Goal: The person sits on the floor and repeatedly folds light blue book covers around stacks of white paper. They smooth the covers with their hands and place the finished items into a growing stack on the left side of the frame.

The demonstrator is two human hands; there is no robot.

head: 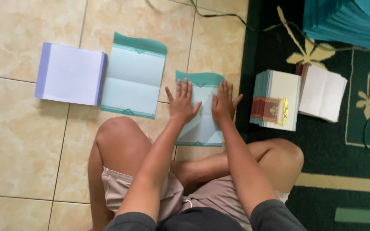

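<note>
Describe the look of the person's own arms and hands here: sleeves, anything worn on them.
Both arms are bare from the hands up to short dark grey sleeves at the bottom edge of the view. The left hand and the right hand are bare: no gloves, and no rings, watch or bands can be seen. Nails look short and unpainted, though small at this size.

Both hands (202,105) lie on the middle sheet (200,128), card stack (277,100) right, open sheet (133,81) left

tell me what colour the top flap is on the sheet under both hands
Teal green, on a pale sheet; head view.
</note>
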